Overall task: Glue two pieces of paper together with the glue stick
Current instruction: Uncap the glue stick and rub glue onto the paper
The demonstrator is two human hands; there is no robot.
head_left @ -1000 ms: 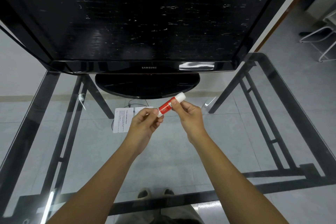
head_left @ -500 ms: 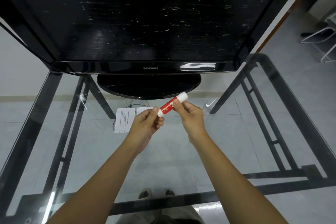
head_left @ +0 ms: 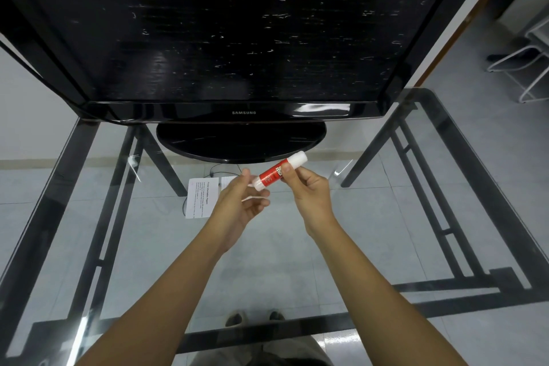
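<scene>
I hold a red and white glue stick (head_left: 274,175) tilted in the air above the glass table. My right hand (head_left: 309,189) pinches its upper red part, with the white cap end pointing up and to the right. My left hand (head_left: 239,202) has thumb and fingertips at the lower white end. A printed sheet of paper (head_left: 199,197) lies flat on the glass just left of my left hand. A second white paper (head_left: 228,179) shows behind my left hand, mostly hidden by it.
A large black television (head_left: 237,38) on an oval stand (head_left: 240,142) fills the far half of the glass table (head_left: 386,232). The table's black frame bars run under the glass on both sides. A white chair (head_left: 528,68) stands on the floor at far right.
Both hands and the glue stick stay in nearly the same place. My left fingers have loosened a little around the stick's lower end.
</scene>
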